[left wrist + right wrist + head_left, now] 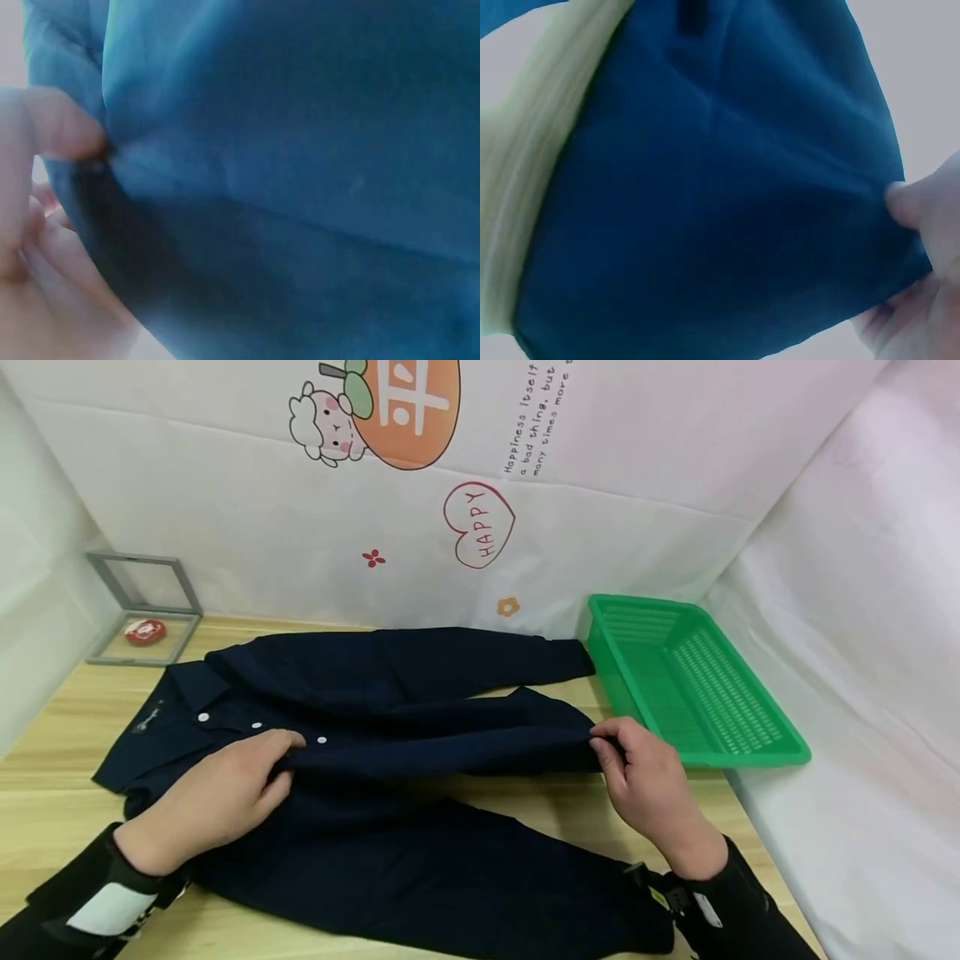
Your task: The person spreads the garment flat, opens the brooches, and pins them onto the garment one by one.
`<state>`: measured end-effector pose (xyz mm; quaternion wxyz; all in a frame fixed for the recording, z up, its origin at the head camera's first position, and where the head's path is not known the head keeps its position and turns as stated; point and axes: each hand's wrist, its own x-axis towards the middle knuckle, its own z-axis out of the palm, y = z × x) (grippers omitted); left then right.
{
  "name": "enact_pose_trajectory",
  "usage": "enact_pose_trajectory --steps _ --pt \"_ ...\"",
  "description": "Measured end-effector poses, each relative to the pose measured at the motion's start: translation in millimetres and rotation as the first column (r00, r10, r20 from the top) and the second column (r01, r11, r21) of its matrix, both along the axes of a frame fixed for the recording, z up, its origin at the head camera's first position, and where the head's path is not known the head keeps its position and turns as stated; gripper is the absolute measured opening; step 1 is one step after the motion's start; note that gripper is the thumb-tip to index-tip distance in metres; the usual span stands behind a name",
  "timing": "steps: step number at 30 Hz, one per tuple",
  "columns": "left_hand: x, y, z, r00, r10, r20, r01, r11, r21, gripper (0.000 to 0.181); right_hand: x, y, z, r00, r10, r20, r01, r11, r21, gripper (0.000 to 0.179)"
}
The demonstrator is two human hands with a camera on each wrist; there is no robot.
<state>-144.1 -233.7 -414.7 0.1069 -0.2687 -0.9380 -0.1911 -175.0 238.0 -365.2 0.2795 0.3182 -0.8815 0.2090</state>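
Two bare hands work on one dark navy, long-sleeved cloth shirt (450, 747) with a pointed collar (161, 745) and small white buttons (322, 740). The shirt lies left of a green plastic basket (750, 760) with perforated walls, its collar end farthest from the basket and the cuff of its far sleeve (480, 660) right at the basket's left side. The near sleeve (540, 893) stretches across the pale wood-grain table (45, 810), its cuff nearer the person than the basket.

The left hand (217, 793), well to the left of the basket, pinches the shirt's front edge between thumb and forefinger, close to the buttons; its remaining fingers are partly hidden, so I cannot tell exactly how they lie. The right hand (648, 777), just in front of the basket's near left corner, pinches the hem end of that edge with thumb and forefinger, the other fingers folded in. Between the hands the edge is drawn out taut and raised. Both wrists emerge from black sleeves.

Far to the left of the basket, a pair of grey rectangular frames (187, 585) stands, one flat and one tilted up behind it, with a small red round object (145, 632) on the flat one. Behind the basket hangs a white printed sheet (637, 460) bearing a red heart outline (480, 527) lettered HAPPY.
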Motion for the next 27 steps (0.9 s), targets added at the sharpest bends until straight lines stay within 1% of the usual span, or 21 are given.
enact_pose_trajectory --steps 3,5,7,9,11,13,14,15,16,17,18,19,20,21,22,23,24,25,26,27 --pt "-0.1 -0.6 -2.9 0.994 -0.081 -0.071 0.080 0.997 -0.018 0.027 1.8 4 3.9 0.998 0.066 0.013 -0.066 0.997 0.043 0.030" --pt "0.4 -0.9 -4.4 0.982 -0.132 -0.134 0.128 0.991 -0.040 0.028 3.2 7 6.4 0.992 0.122 0.022 -0.124 0.990 0.074 0.029" --pt "2.2 -1.5 -4.9 0.968 -0.155 -0.195 0.147 0.987 -0.059 0.030 5.0 10 8.2 0.983 0.180 0.034 -0.182 0.977 0.107 0.027" --pt "4.9 -2.0 -5.0 0.955 -0.157 -0.251 0.144 0.987 -0.067 0.024 7.6 13 8.6 0.972 0.229 0.050 -0.234 0.962 0.139 0.025" --pt "8.7 -2.9 -4.2 0.940 -0.156 -0.305 0.146 0.988 -0.055 0.034 11.8 17 8.0 0.959 0.263 0.109 -0.279 0.944 0.179 0.026" --pt "12.5 -4.0 -3.4 0.928 -0.166 -0.333 0.166 0.986 -0.030 0.052 16.4 20 6.4 0.936 0.281 0.213 -0.328 0.916 0.231 0.031" --pt "14.6 -4.8 -3.6 0.922 -0.180 -0.341 0.183 0.983 -0.024 0.060 18.7 22 4.9 0.914 0.282 0.292 -0.359 0.898 0.255 0.033" --pt "16.7 -5.7 -3.9 0.920 -0.203 -0.336 0.210 0.978 -0.017 0.058 21.1 24 3.4 0.879 0.267 0.396 -0.391 0.878 0.276 0.034" --pt "19.0 -6.8 -4.7 0.920 -0.232 -0.317 0.238 0.971 -0.020 0.051 23.3 25 1.5 0.831 0.235 0.503 -0.420 0.859 0.293 0.034" --pt "21.7 -8.0 -6.1 0.922 -0.262 -0.284 0.265 0.964 -0.031 0.039 25.4 25 -1.2 0.776 0.198 0.599 -0.448 0.842 0.302 0.033" --pt "24.6 -8.9 -8.1 0.928 -0.290 -0.233 0.288 0.957 -0.043 0.028 27.2 24 -4.3 0.717 0.145 0.682 -0.464 0.829 0.312 0.030" --pt "27.5 -9.7 -10.5 0.934 -0.312 -0.174 0.306 0.950 -0.059 0.016 29.0 23 -8.1 0.666 0.095 0.740 -0.474 0.820 0.321 0.027" --pt "30.6 -10.3 -13.2 0.939 -0.323 -0.114 0.316 0.946 -0.075 0.012 30.8 22 -12.2 0.617 0.051 0.785 -0.480 0.815 0.325 0.026" --pt "33.4 -10.7 -16.0 0.945 -0.323 -0.051 0.317 0.944 -0.095 0.020 32.8 21 -16.1 0.585 0.014 0.811 -0.483 0.810 0.334 0.025" --pt "36.0 -10.7 -18.7 0.949 -0.314 0.004 0.313 0.942 -0.124 0.032 34.6 19 -20.3 0.563 -0.009 0.826 -0.485 0.806 0.339 0.026" --pt "38.0 -10.1 -21.5 0.953 -0.300 0.045 0.304 0.941 -0.147 0.039 36.6 18 -24.3 0.549 -0.026 0.836 -0.486 0.803 0.345 0.027" --pt "39.7 -9.3 -24.2 0.958 -0.280 0.068 0.287 0.943 -0.169 0.045 38.4 17 -28.0 0.542 -0.040 0.839 -0.486 0.800 0.353 0.028" --pt "40.8 -8.5 -26.8 0.963 -0.259 0.076 0.269 0.944 -0.194 0.049 40.0 16 -31.6 0.543 -0.045 0.839 -0.488 0.796 0.358 0.029" --pt "41.3 -7.5 -29.0 0.967 -0.244 0.077 0.255 0.943 -0.212 0.052 41.2 15 -34.7 0.542 -0.051 0.839 -0.489 0.793 0.363 0.029" --pt "41.5 -6.5 -30.7 0.971 -0.232 0.064 0.240 0.944 -0.226 0.050 42.1 14 -37.2 0.543 -0.055 0.838 -0.491 0.789 0.370 0.027"
